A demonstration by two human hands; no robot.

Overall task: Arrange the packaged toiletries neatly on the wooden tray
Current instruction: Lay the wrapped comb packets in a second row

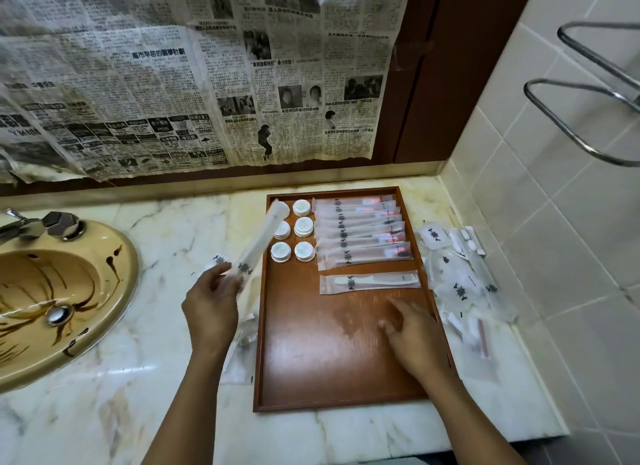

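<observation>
Six round white tubs (293, 232) on wooden tray (311, 360); left hand (211, 305) grips frosted sachet (258, 239).

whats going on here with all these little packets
A person is laying packaged toiletries out on a wooden tray beside a sink. The left hand holds a long packet up over the tray's left edge. The right hand is open over the tray's bare middle. Already on the tray are round tubs, a row of overlapping packets and a comb packet below them. More loose packets lie on the counter, right of the tray.
</observation>
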